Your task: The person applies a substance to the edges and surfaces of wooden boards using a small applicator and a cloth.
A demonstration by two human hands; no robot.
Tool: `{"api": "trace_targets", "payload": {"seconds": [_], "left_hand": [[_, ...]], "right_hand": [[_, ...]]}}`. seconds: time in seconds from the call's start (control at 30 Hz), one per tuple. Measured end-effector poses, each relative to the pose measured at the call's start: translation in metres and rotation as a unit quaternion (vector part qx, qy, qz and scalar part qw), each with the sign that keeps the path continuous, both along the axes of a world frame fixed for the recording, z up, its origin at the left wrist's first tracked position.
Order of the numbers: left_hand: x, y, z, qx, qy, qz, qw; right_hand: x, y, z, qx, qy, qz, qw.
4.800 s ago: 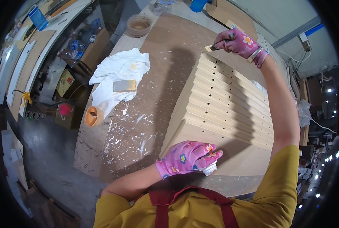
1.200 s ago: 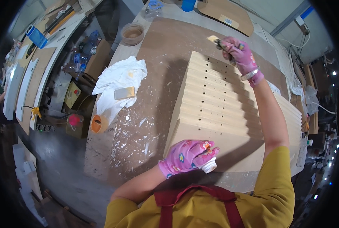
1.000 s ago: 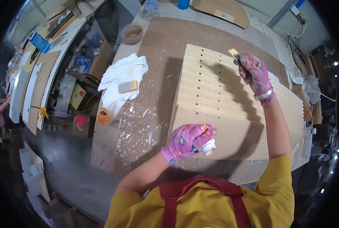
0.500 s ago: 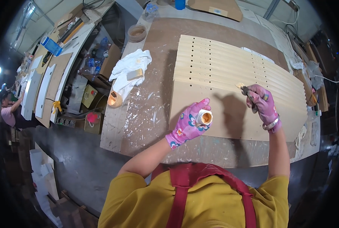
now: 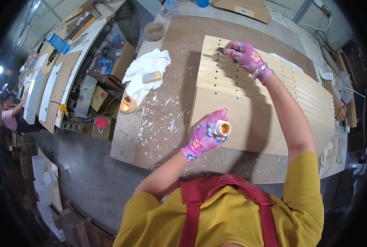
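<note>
My left hand (image 5: 204, 136), in a pink flowered glove, is closed around a small white jar (image 5: 223, 128). Orange-brown paste shows in the jar's open mouth. My right hand (image 5: 245, 55), gloved the same way, grips what looks like a small brush (image 5: 219, 50) with a dark body and a pale tip. That tip is at the far left end of a stack of pale boards (image 5: 228, 115), over or on the farther ones; exact contact cannot be told. The boards overlap in steps, with rows of small dark holes (image 5: 216, 66) near their ends. My left hand is above the nearest board.
Left of the boards lie a white cloth (image 5: 140, 68) with a sanding block (image 5: 151, 77) on it and an orange-stained cup (image 5: 128, 104). A round tub (image 5: 154, 31) stands farther back. A side bench (image 5: 70, 68) is at left, with a person (image 5: 11, 111) beyond it.
My right hand has moved far and left with the brush, from above the boards' near right to their far left end. My left hand and the jar have stayed nearly still.
</note>
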State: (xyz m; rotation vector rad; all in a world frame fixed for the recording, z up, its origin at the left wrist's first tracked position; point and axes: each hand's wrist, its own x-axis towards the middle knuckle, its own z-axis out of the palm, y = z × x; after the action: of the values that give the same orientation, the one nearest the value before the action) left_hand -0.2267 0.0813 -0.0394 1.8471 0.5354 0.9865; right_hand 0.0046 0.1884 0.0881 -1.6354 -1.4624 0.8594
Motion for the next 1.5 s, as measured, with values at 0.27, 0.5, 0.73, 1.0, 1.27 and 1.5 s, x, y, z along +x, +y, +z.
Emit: {"api": "trace_targets", "payload": {"seconds": [0.27,0.5,0.73,1.0,1.27,1.5], "left_hand": [[-0.006,0.003,0.005,0.011,0.011,-0.001,1.000],[-0.006,0.004,0.003,-0.010,-0.005,-0.009,1.000],[-0.005,0.002,0.000,-0.034,0.005,-0.016,0.999],[-0.002,0.001,0.003,0.010,0.008,0.006,1.000],[-0.003,0.000,0.003,-0.021,-0.005,0.005,1.000],[0.002,-0.002,0.004,0.005,0.001,0.015,1.000]], "right_hand": [[-0.002,0.048,-0.018,-0.011,-0.087,0.057,0.995],[0.000,0.049,-0.013,-0.033,-0.101,0.062,0.992],[0.000,0.055,-0.018,-0.022,-0.153,0.001,0.988],[0.000,0.060,-0.031,0.097,-0.222,-0.010,0.970],[0.008,-0.014,-0.005,0.005,0.036,0.065,0.997],[-0.027,-0.027,-0.005,-0.038,-0.026,0.100,0.994]]}}
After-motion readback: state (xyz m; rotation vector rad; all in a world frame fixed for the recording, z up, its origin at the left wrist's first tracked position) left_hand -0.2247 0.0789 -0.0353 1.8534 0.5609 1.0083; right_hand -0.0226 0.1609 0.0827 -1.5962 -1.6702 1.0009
